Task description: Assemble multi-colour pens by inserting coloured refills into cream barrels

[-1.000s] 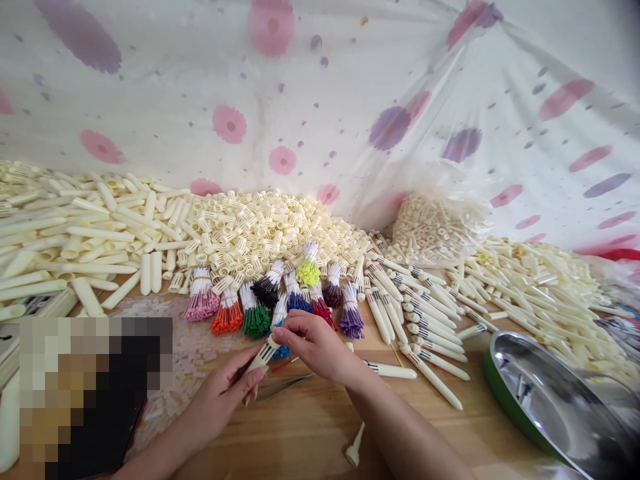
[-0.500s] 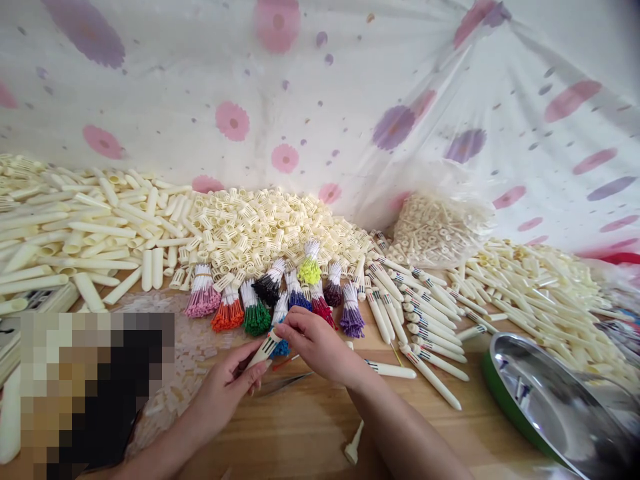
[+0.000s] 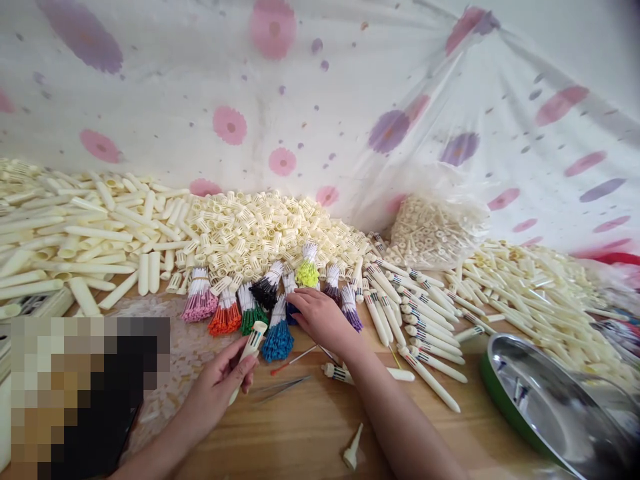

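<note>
My left hand [image 3: 223, 370] is closed around a cream multicolour pen [image 3: 254, 340], its slotted top tilted up with dark coloured strips in the slots. My right hand [image 3: 323, 323] reaches over the refill bundles, its fingers stretched at the dark-blue bundle [image 3: 290, 287] and partly hiding it. Close by stand the light-blue refill bundle [image 3: 277, 340], the green [image 3: 250, 310], orange [image 3: 226, 317], pink [image 3: 199, 300], black [image 3: 267, 283], yellow [image 3: 307, 270] and purple [image 3: 351, 310] ones. Metal tweezers [image 3: 285, 385] lie on the table between my hands.
Behind the bundles rises a heap of slotted cream parts [image 3: 270, 220], with cream barrels [image 3: 100, 220] to its left. Filled pens [image 3: 430, 327] lie in rows at right, near a green-sided metal pan [image 3: 505, 400]. A bag of small parts [image 3: 435, 227] leans on the floral sheet.
My right hand has left the pen top and moved up and right to the refill bundles. My left hand, still gripping the pen, has shifted slightly left and down.
</note>
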`<state>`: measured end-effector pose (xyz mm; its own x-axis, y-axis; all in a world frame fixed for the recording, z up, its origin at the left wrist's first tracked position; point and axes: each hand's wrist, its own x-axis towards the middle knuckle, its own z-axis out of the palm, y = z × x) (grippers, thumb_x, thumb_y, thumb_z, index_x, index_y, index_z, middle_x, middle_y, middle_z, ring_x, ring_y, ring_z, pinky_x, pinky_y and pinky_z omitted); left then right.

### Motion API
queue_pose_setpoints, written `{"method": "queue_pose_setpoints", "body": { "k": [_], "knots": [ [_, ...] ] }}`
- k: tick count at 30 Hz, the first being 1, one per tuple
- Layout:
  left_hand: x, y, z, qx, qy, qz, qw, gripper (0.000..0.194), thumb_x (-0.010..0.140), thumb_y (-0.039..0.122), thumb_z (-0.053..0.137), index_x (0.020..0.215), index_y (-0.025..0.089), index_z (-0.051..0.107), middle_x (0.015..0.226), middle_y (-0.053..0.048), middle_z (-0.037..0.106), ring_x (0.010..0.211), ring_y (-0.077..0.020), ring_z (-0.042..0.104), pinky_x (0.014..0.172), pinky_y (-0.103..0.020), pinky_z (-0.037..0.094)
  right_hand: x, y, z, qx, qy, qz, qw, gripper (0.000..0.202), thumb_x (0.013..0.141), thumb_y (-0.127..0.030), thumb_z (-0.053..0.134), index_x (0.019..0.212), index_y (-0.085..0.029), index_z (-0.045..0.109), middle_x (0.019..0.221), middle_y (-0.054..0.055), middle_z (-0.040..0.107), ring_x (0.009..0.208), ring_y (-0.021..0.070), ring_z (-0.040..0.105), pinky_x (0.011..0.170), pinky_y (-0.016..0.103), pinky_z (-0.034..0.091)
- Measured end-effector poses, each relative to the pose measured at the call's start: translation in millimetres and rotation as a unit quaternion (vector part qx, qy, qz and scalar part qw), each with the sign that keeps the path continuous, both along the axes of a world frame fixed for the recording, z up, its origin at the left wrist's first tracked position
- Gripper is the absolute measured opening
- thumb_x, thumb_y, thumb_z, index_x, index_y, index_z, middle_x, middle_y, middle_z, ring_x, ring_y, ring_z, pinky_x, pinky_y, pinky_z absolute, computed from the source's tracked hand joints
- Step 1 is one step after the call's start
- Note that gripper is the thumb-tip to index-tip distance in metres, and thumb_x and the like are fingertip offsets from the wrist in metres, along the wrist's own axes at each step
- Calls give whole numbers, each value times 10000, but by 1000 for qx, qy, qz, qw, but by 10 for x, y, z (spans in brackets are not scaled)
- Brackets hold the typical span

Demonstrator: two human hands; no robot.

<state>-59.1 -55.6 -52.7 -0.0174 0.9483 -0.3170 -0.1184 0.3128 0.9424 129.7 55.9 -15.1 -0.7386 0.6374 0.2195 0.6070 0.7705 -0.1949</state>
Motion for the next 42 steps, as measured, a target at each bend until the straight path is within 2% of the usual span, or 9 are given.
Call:
{"method": "queue_pose_setpoints", "body": {
  "k": [8,16,23,30,33,35,37,39,42],
  "knots": [
    [12,9,70,-12,-32,25,999,545,554,579,725,915,179,640,597,43,603,513,-100,499,471,-212,434,-18,-15,-147,45,1,17,999,137,868,-109,489,827,-171,604,803,57,672,788,172,600,726,267,446],
    [150,55,73,-16,-135,-30,990,438,721,520,638,1016,212,536,785,-6,668,749,-183,645,634,-294,527,-36,-96,-134,78,18,41,996,183,885,-119,450,824,-167,614,781,77,684,824,205,590,678,283,459],
    [291,173,106,-6,-81,-47,996,635,657,653,595,1116,234,467,910,-38,693,891,-255,657,709,-375,543,-6,-164,-165,110,61,152,980,225,926,-152,394,885,-132,615,905,110,701,888,203,633,762,306,518],
    [249,166,49,1,8,8,1000,529,692,576,621,1088,238,526,1098,-68,660,1120,-265,544,853,-328,479,72,-412,-148,115,147,212,959,241,924,-145,396,1063,-150,594,1017,93,699,970,197,635,795,320,545],
    [223,161,58,0,-47,-31,998,523,729,582,578,1111,231,510,950,-53,662,925,-243,625,719,-323,518,128,-396,-54,89,290,87,949,223,901,-146,454,1038,-201,621,966,61,717,893,177,670,770,310,559],
    [209,150,80,13,-80,-58,995,499,735,575,579,1083,221,526,806,-14,622,694,-188,624,574,-288,509,154,-319,43,34,428,-83,899,144,848,-156,553,919,-223,660,853,38,732,770,171,690,693,300,571],
    [192,134,105,34,-74,-66,994,453,736,555,595,1021,205,557,699,24,558,550,-126,545,483,-236,454,162,-225,151,-59,545,-180,817,49,782,-194,639,818,-214,667,761,23,729,673,170,688,613,293,573],
    [172,118,122,52,-56,-73,994,415,752,547,583,967,193,573,642,41,514,500,-95,469,448,-206,401,149,-154,247,-134,612,-188,756,34,736,-212,679,765,-205,664,684,4,714,594,152,673,551,268,561],
    [146,97,117,64,-38,-99,992,383,790,537,539,939,186,577,635,34,506,511,-93,439,460,-202,386,111,-128,334,-169,640,-180,728,51,695,-223,705,725,-203,669,646,-4,701,567,136,657,538,253,548]
  ]
}}
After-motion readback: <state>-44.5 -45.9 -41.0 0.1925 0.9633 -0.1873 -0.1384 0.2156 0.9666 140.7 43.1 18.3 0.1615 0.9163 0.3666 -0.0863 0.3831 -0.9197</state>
